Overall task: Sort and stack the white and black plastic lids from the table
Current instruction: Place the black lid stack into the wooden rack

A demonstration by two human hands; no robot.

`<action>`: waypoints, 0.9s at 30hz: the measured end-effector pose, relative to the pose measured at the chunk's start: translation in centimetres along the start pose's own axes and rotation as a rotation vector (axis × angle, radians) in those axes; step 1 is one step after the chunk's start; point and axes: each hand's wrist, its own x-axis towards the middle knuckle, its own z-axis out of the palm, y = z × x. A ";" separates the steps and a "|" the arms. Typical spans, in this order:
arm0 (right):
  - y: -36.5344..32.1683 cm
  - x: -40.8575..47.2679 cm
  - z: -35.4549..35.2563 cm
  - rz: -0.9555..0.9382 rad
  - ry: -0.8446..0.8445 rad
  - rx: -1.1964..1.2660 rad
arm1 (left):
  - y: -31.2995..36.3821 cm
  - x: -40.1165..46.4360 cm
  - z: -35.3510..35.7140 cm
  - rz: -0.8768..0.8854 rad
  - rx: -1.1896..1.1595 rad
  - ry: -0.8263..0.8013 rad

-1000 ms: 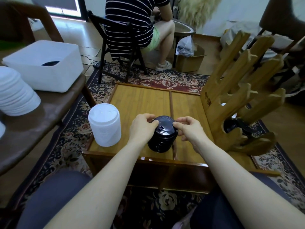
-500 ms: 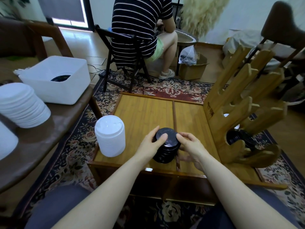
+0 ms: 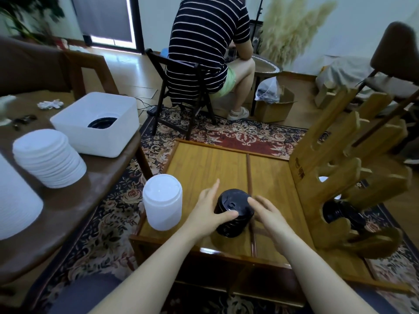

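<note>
A stack of black lids (image 3: 234,220) stands near the front edge of the low wooden table (image 3: 204,164). My left hand (image 3: 207,213) is against the stack's left side, thumb lying across its top front and index finger stretched straight out. My right hand (image 3: 268,214) is at its right side, with extended fingertips touching the top lid. A stack of white lids (image 3: 162,201) stands at the table's front left corner, apart from both hands.
On the brown side table at left sit more white lid stacks (image 3: 48,157) and a white bin (image 3: 97,137) holding black lids (image 3: 102,122). A wooden rack (image 3: 347,173) with black lids (image 3: 340,211) stands on the right. A person sits on a chair (image 3: 181,87) beyond the table.
Both hands have loosened on the black stack. My left fingers have straightened and my right fingers have spread. The view has tilted up a little.
</note>
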 end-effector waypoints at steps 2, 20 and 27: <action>-0.3 -0.2 -0.7 -0.144 0.101 -0.119 | 1.3 -0.5 -1.2 0.085 0.017 0.105; -22.2 1.8 17.1 -0.958 -0.289 -0.571 | 0.7 1.1 -17.2 0.034 0.575 1.092; -26.9 6.1 28.1 -1.047 -0.401 -0.945 | -1.6 1.1 -19.4 -0.025 0.400 1.127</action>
